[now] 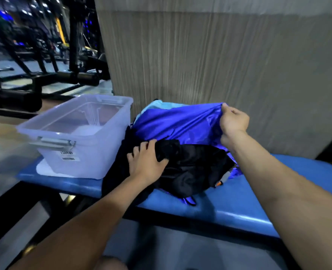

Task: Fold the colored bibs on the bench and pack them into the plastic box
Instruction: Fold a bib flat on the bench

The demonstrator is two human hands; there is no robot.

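A heap of bibs lies on the blue padded bench [229, 209]. A shiny blue bib [178, 121] is on top at the back, with a light blue bib [157, 105] peeking out behind it. In front lies a crumpled black bib [192, 168]. My right hand [233, 118] pinches the blue bib's far right edge and lifts it. My left hand [146, 159] grips a fold of the black bib at its left side. The clear plastic box [79, 133] stands open on the bench's left end, beside the heap.
A grey ribbed wall [219, 55] rises right behind the bench. Black gym machines [44, 55] fill the dim floor at the upper left. The box stands on a white lid or sheet [44, 169]. Bare bench padding extends to the right.
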